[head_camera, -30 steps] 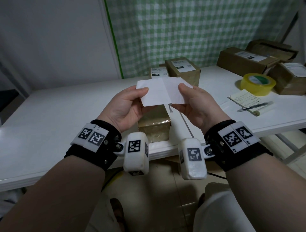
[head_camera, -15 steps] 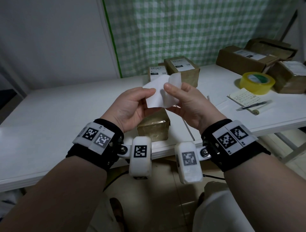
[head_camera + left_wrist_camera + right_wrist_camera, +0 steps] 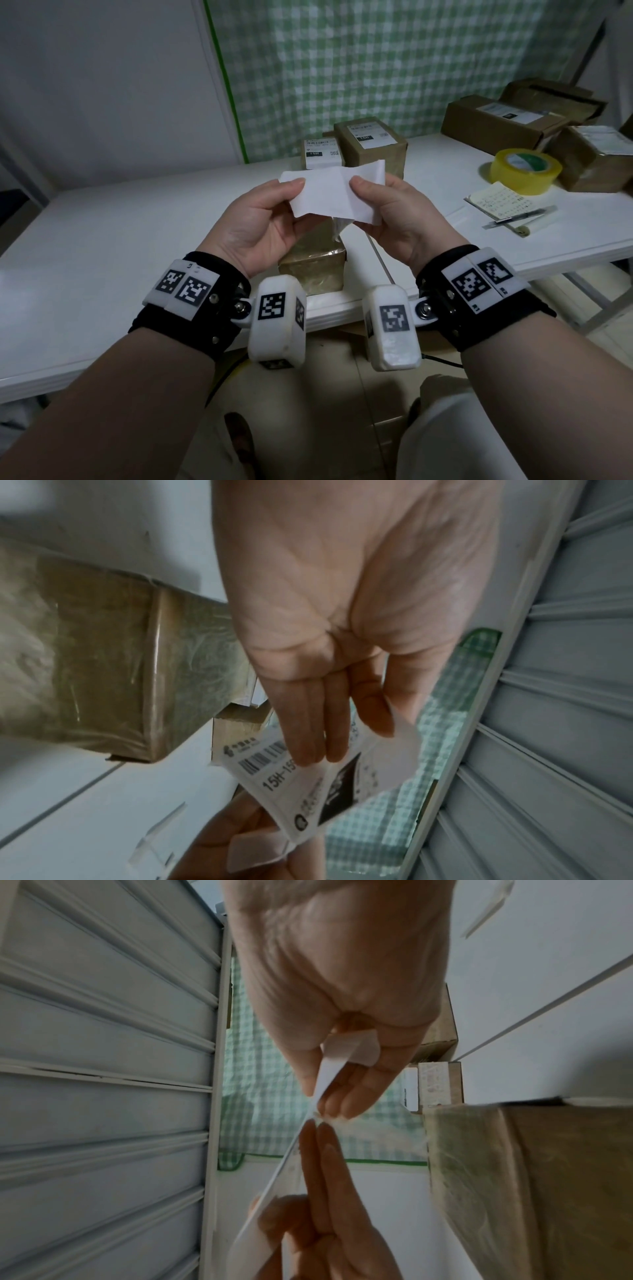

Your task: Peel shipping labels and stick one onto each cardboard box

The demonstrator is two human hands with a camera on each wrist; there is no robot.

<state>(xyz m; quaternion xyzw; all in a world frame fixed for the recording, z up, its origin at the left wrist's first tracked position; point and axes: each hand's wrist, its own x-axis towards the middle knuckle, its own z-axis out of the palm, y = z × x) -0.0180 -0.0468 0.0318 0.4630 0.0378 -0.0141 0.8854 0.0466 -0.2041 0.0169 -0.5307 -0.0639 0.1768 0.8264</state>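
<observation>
Both hands hold one white shipping label (image 3: 334,195) in the air, blank side toward me, above a tape-wrapped cardboard box (image 3: 313,270) at the table's near edge. My left hand (image 3: 270,212) pinches its left end with thumb on top. My right hand (image 3: 383,205) pinches the right part, where a flap curls up. The left wrist view shows the printed face of the label (image 3: 308,783) with a barcode under my left hand's fingers (image 3: 315,723). In the right wrist view the label (image 3: 329,1074) is seen edge-on between thumb and fingers. The box's top is hidden behind the label.
Two labelled boxes (image 3: 370,144) stand at the table's back centre. Several more boxes (image 3: 496,120) are stacked far right, beside a yellow tape roll (image 3: 525,169), a notepad (image 3: 498,204) and a pen (image 3: 520,217). A white table (image 3: 120,240) spreads left; green checked curtain behind.
The hands had drawn together and buckled the label half a second ago; now they have spread apart again and the label is stretched wider, with its right flap curled up.
</observation>
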